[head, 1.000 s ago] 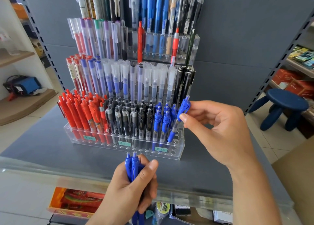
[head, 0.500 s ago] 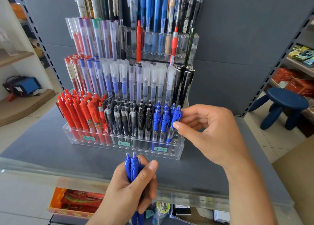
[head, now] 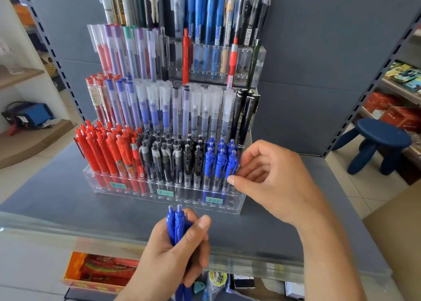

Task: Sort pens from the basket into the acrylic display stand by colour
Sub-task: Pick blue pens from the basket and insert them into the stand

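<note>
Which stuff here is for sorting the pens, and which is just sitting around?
For the job: blue pens gripped in the left hand; acrylic stand; the blue pen the right hand is seating.

Just around: blue stool; orange box.

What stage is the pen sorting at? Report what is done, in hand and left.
Done: the front row of the acrylic stand holds red pens, black pens and blue pens in separate groups. In hand: the right hand pinches a blue pen standing at the blue group's right end. Left: the left hand grips a bundle of blue pens; empty holes show beside the blue group. The basket is out of view.
</note>
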Tool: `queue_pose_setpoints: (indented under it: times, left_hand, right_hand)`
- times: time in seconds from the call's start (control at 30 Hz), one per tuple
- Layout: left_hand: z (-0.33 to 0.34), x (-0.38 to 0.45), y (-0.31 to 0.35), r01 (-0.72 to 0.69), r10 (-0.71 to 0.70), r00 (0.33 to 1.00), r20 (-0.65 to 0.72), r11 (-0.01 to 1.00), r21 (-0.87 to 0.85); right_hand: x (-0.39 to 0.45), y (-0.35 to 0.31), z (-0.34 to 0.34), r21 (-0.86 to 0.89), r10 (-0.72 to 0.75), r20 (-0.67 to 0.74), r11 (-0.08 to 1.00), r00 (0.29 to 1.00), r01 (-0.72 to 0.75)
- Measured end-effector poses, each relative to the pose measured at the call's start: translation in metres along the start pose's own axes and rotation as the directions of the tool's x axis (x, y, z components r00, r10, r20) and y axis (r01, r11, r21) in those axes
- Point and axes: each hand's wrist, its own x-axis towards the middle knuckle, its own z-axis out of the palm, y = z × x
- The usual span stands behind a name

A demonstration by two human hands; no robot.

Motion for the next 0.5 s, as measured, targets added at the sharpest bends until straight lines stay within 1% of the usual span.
queue_pose_setpoints:
  times: [0.1,0.13,0.17,0.23,0.3,0.33,0.4,0.43,0.5]
  left_hand:
    - [0.000,0.000,0.000,0.003,-0.003,1.000,0.006,1.000,0.020]
    - [0.000,-0.001,0.001,0.001,-0.002,1.000,0.012,1.000,0.026]
    - [0.001,-0.001,0.003,-0.001,0.001,1.000,0.019,0.999,0.033]
    - [0.001,-0.001,0.004,-0.009,0.008,0.999,0.038,0.999,0.034]
    - [0.002,-0.002,0.003,-0.028,0.025,0.998,0.058,0.999,0.040]
    - [0.004,-0.003,0.003,-0.042,0.039,0.997,0.074,0.998,0.043]
    - [0.008,-0.004,0.003,-0.075,0.069,0.992,0.107,0.996,0.049]
    - [0.010,-0.005,0.003,-0.088,0.078,0.990,0.120,0.993,0.080]
    - [0.010,-0.005,0.004,-0.076,0.054,0.987,0.150,0.987,0.140]
  right_hand:
    - [-0.002,0.000,-0.006,-0.092,0.048,0.028,0.995,0.998,-0.046]
    - [-0.003,-0.002,-0.008,-0.097,0.058,0.056,0.994,0.997,-0.052]
    - [-0.005,-0.005,-0.011,-0.073,0.063,0.103,0.996,0.993,-0.056]
    - [-0.011,-0.015,-0.012,0.011,0.062,0.257,0.998,0.964,-0.068]
    - [-0.014,-0.024,-0.006,0.021,0.047,0.413,0.998,0.909,-0.061]
    - [-0.016,-0.027,-0.001,0.005,0.038,0.466,0.999,0.884,-0.046]
    - [-0.017,-0.031,0.009,-0.025,0.029,0.518,1.000,0.855,-0.019]
    - [-0.017,-0.033,0.013,-0.037,0.028,0.528,0.999,0.849,-0.010]
    - [-0.016,-0.034,0.015,-0.049,0.024,0.538,0.999,0.843,0.003]
